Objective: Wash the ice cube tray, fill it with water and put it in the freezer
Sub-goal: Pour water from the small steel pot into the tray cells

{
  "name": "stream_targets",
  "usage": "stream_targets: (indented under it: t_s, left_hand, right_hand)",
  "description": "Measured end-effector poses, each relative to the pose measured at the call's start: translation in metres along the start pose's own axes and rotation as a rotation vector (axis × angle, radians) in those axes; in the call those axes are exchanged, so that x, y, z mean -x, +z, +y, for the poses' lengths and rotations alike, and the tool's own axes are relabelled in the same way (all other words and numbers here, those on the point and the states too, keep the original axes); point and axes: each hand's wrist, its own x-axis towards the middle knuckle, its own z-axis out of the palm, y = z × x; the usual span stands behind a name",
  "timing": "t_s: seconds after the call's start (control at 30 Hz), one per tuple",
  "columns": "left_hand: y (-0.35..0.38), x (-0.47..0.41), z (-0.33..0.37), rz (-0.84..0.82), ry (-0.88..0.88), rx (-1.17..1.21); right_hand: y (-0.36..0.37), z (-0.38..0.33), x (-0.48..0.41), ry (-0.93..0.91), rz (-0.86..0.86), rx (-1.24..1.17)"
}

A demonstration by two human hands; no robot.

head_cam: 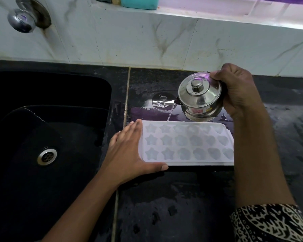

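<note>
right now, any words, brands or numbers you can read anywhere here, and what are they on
No text here can be read.
On the steel pot, a red sticker: print too blurred to read.
Beside it, a round yellow sticker: too small to read.
On the ice cube tray and the teal container: no lettering visible.

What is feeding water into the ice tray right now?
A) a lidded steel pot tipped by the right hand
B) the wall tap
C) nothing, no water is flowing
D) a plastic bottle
A: the right hand tips the steel pot, and a thin stream falls from its spout onto the far side of the ice cube tray.
</note>
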Motion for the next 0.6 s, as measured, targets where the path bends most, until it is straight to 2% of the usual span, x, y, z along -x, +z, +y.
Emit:
stream_targets:
  t_s: [0.23,0.43,0.6]
  left_hand:
    - [-0.001,0.000,0.001,-0.001,-0.005,-0.001]
    - [0.000,0.000,0.000,-0.003,-0.006,0.011]
    - [0.001,0.001,-0.001,0.002,-0.006,0.012]
  right_hand:
    - [0.001,0.001,0.000,0.005,0.006,-0.035]
    - [-0.003,-0.001,-0.002,0.100,0.141,-0.191]
    - [-0.011,-0.005,-0.001,0.074,0.145,-0.218]
